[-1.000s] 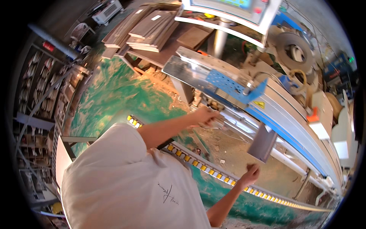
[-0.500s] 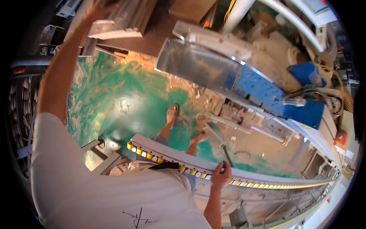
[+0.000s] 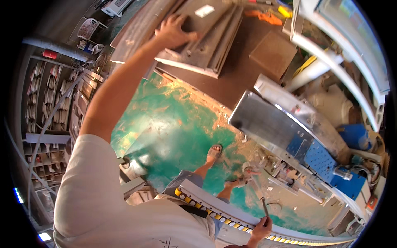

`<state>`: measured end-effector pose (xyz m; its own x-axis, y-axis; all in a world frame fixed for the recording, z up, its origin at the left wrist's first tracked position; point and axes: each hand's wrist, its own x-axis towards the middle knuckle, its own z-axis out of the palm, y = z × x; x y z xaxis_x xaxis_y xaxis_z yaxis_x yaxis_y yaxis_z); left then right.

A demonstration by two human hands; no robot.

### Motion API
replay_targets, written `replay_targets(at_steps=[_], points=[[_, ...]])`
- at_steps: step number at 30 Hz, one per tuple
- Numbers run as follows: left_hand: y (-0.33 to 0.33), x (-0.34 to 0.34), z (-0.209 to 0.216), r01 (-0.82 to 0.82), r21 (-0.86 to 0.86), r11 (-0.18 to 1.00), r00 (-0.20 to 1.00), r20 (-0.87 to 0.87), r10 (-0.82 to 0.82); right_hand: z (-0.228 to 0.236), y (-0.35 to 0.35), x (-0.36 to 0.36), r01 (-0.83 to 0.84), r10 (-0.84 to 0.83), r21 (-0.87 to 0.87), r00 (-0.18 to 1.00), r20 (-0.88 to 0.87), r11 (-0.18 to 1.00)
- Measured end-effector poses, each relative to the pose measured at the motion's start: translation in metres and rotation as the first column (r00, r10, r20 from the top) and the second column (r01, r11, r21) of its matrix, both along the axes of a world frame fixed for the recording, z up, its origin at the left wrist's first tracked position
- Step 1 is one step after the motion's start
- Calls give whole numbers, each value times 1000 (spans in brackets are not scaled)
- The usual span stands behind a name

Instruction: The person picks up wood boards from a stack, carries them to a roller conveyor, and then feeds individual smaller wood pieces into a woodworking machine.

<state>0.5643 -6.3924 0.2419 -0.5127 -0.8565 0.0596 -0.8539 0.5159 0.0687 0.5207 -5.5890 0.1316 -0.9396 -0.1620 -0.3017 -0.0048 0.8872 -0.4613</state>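
Note:
My left hand (image 3: 175,34) is stretched out over a stack of brown panels (image 3: 211,39) at the upper left. Its fingers are spread, and the hand lies on or just above the top panels; contact is hard to tell. Close to my body, my right hand (image 3: 261,230) is closed at a long grey rail (image 3: 206,197) edged with yellow and white rollers (image 3: 194,202). What those fingers hold, if anything, is hidden. A thin rod (image 3: 264,205) ends right by them.
A brown table (image 3: 235,89) carries the panels, another flat board (image 3: 273,56) and an orange tool (image 3: 264,17). Right of it stands a machine with a metal plate (image 3: 264,120) and blue perforated surface (image 3: 318,159). Dust covers the green floor (image 3: 161,120). Shelves (image 3: 49,95) stand left.
The view has swung left and up, bringing more of the panel stack into sight. My left hand, blurred at the top edge before, now shows over the panels. The right hand stays at the rail.

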Motion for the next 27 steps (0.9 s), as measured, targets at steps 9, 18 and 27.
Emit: replay_targets(at_steps=[9, 18, 27], points=[[214, 76, 34, 100, -38, 994, 941, -322, -106, 35, -289, -3, -219, 475, -684, 855, 210, 696], [398, 56, -21, 342, 532, 774, 649, -730, 215, 13, -292, -14, 322, -108, -658, 932, 345, 680], [440, -64, -98, 401, 916, -4, 788, -343, 511, -3, -171, -129, 340, -227, -480, 933, 279, 808]])
